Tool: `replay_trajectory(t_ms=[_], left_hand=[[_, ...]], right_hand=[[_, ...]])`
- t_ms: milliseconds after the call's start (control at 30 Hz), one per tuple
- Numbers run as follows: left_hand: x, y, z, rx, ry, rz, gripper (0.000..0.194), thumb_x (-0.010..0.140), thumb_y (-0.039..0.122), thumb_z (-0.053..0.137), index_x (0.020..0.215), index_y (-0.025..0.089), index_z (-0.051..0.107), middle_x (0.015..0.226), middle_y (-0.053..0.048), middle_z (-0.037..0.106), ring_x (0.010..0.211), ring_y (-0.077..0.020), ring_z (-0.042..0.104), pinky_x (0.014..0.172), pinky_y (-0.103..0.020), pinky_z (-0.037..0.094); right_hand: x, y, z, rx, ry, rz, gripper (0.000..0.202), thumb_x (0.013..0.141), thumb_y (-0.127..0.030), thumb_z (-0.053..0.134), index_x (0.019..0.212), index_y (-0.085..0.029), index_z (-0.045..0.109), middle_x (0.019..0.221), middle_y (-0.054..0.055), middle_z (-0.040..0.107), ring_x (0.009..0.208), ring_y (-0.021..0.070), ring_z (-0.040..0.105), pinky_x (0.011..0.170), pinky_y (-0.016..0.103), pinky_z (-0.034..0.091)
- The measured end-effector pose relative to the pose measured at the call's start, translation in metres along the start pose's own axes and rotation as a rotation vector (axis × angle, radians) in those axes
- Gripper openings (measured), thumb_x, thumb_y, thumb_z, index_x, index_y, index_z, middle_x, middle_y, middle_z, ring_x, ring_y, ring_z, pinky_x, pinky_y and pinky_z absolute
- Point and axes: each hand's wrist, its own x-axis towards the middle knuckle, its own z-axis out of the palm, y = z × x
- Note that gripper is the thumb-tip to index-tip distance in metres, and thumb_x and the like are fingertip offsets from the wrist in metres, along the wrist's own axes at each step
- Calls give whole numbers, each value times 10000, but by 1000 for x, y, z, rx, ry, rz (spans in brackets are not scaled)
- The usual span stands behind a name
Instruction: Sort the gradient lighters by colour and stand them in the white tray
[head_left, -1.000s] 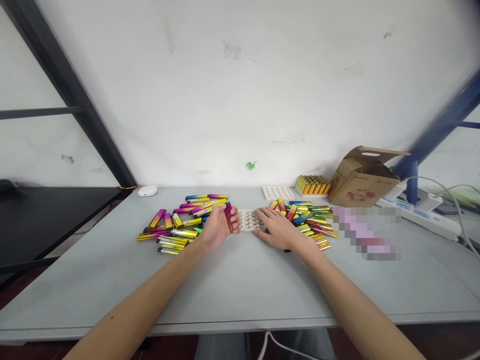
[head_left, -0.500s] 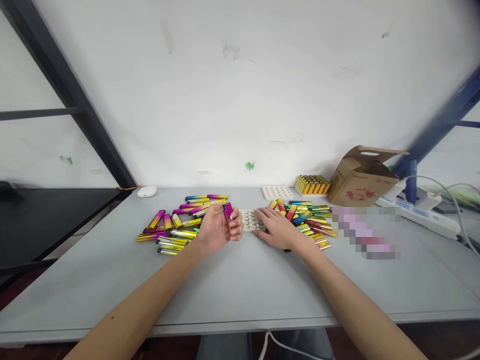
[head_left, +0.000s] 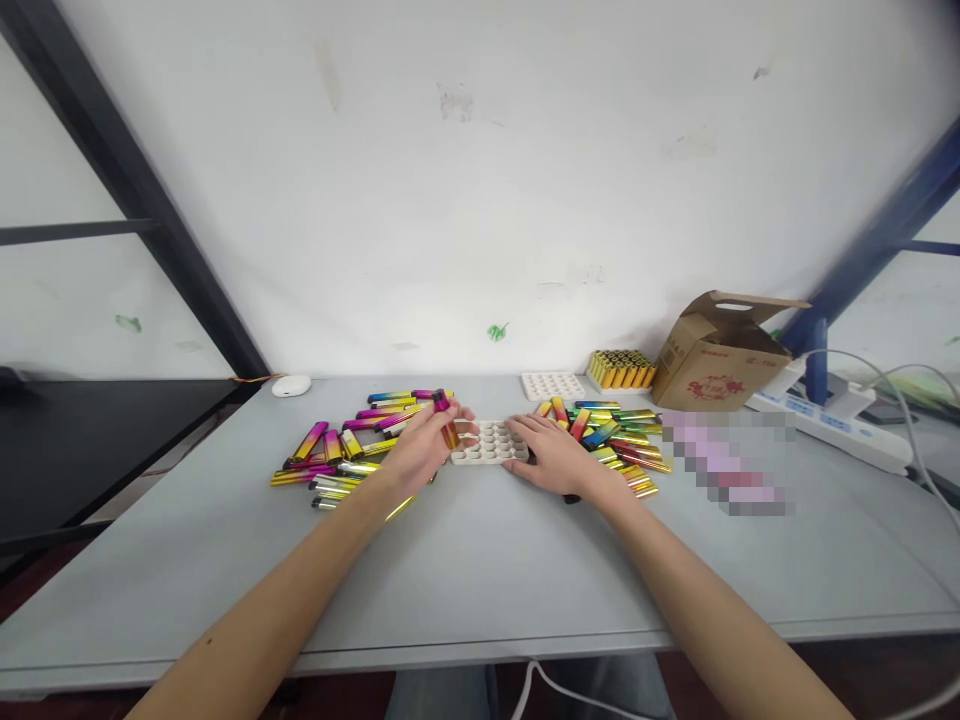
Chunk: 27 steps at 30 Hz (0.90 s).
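Note:
In the head view my left hand (head_left: 418,446) is closed around a shiny purple-and-gold tube (head_left: 447,425) with a black end, held upright at the tray's left end. Beneath and beside it is a white tray (head_left: 489,460) with rows of round holes. My right hand (head_left: 553,455) lies flat with fingers outstretched over the tray's right end, touching it. Around my left hand spreads a loose pile of purple, yellow and silver tubes (head_left: 326,445). Partly hidden by my right hand is another pile of red, blue, green and gold tubes (head_left: 626,440).
Against the wall stand a second white holed tray (head_left: 553,386) and a tray filled with upright yellow tubes (head_left: 621,369). To their right are an open cardboard box (head_left: 720,365) and a white power strip (head_left: 840,430) with cables. A white case (head_left: 291,386) sits at the back left.
My left hand has moved slightly left and turned, so the tube stands more upright in its fingers. More of the tray shows between my hands. My right hand has stayed in place.

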Motion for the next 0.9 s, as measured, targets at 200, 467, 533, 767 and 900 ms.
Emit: replay_trajectory(t_ms=[200,467,533,767,900], left_hand=[[8,7,-19,384,125,247,210,837,284,651,1021,185,672,956,-51,637,977,-182,590,871,-284,442],[5,3,-20,737,155,402,146,672,99,742,769,199,699,887,-55,675,1080,-262,538,855,-270,421],[8,0,-22,782,151,397,157,645,92,755,742,203,700,853,-50,682,1013,-265,553,805,-267,420],[13,-3,-31,1047,168,468,57,704,192,731,714,221,683,778,-17,673,792,-225,560,701,-260,389],[14,-4,-33,1123,152,489,42,740,207,703,775,226,687,806,-17,686,789,-222,581,709,-262,396]], right_hand=[[0,4,-4,41,-10,-70,555,845,-423,566,1341,-184,493,1353,113,542,1244,291,470,1057,449,344],[0,0,-4,60,-4,-81,558,830,-404,587,1339,-196,500,1356,112,543,1254,281,475,1064,447,341],[0,0,-3,61,-6,-76,565,833,-415,580,1347,-197,494,1364,111,537,1264,284,468,1067,449,340],[-1,-1,-3,57,-20,-52,582,839,-427,566,1361,-185,482,1402,111,507,1293,294,447,1088,455,321],[-1,-1,-3,56,-28,-43,587,846,-442,555,1366,-181,477,1403,114,505,1298,301,440,1090,464,318]])
